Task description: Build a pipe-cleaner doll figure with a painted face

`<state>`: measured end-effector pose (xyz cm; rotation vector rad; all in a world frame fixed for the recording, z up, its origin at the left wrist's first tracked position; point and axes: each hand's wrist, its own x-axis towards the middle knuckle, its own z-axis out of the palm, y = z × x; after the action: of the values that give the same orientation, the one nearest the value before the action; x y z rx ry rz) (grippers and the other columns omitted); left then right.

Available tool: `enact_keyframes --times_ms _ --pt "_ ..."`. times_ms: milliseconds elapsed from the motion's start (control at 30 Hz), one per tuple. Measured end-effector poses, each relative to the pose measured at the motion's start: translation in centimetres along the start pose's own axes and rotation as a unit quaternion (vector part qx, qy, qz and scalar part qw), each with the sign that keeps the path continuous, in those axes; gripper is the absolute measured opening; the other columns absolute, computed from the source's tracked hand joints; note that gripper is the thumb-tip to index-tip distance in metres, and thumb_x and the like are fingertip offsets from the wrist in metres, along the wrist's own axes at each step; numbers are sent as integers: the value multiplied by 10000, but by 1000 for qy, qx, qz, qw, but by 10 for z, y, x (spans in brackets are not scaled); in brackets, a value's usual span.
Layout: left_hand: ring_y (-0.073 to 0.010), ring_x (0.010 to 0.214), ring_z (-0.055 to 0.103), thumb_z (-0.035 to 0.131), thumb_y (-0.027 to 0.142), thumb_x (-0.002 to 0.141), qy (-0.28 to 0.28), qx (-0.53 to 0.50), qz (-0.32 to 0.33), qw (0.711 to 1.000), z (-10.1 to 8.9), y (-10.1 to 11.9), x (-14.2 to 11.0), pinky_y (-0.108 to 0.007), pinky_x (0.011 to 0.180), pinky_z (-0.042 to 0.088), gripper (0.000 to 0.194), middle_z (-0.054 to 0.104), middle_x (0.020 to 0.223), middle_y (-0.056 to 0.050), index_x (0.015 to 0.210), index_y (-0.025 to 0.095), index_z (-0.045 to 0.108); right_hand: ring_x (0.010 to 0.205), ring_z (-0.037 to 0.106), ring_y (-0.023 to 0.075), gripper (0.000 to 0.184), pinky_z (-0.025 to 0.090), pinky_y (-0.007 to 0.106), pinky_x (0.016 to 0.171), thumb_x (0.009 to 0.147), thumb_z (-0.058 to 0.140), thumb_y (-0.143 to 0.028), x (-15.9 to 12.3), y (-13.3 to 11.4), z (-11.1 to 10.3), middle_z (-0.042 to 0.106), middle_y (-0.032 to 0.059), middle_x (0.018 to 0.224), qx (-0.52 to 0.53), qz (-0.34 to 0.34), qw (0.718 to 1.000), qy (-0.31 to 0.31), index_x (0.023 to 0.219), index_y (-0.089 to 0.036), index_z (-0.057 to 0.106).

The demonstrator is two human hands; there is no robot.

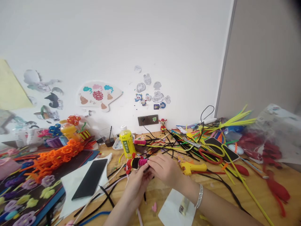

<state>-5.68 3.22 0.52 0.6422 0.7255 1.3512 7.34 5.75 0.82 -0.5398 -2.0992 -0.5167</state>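
Left hand point(138, 183) and right hand point(168, 171) meet in the head view, their fingers closed on a fuzzy-stem figure point(134, 162) in red, black and magenta. It is held just above the wooden table point(115, 160), in front of the yellow drink bottle point(127, 145); its magenta end lies at the fingertips and partly hidden by them. It should be very light, soft outside and springy within if the stems have wire cores, with little slip. The wound middle looks the best place to grip; the red loops would probably bend under a squeeze.

Counted: one figure in hand, one standing figurine point(162, 126) by the wall, two phones point(90, 179), two drink bottles, one of them orange point(70, 130), one yellow glue gun point(194, 167) and one bracelet point(199, 196). Loose stems point(235, 122) tangle too much to count.
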Motion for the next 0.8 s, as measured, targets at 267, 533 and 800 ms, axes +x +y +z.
enact_keyframes --times_ms 267,533,800 --pt "-188 766 618 605 285 725 -64 40 38 996 10 1 -8 -304 724 476 193 675 732 -88 776 103 643 750 552 158 55 443 286 698 740 545 -133 7 -1 -6 625 47 776 231 249 939 61 759 -162 588" --pt "-160 654 618 720 266 593 59 98 95 989 4 1 -5 -292 658 498 291 674 734 -47 832 135 615 644 535 126 62 437 241 609 655 606 -195 10 -7 7 582 -12 685 508 477 715 62 705 -168 582" --pt "-249 879 580 740 216 517 61 216 197 954 8 8 -12 -326 808 433 218 675 781 -41 723 227 669 694 561 118 213 460 248 655 615 685 -302 13 -7 3 605 3 746 618 537 569 81 758 -155 624"
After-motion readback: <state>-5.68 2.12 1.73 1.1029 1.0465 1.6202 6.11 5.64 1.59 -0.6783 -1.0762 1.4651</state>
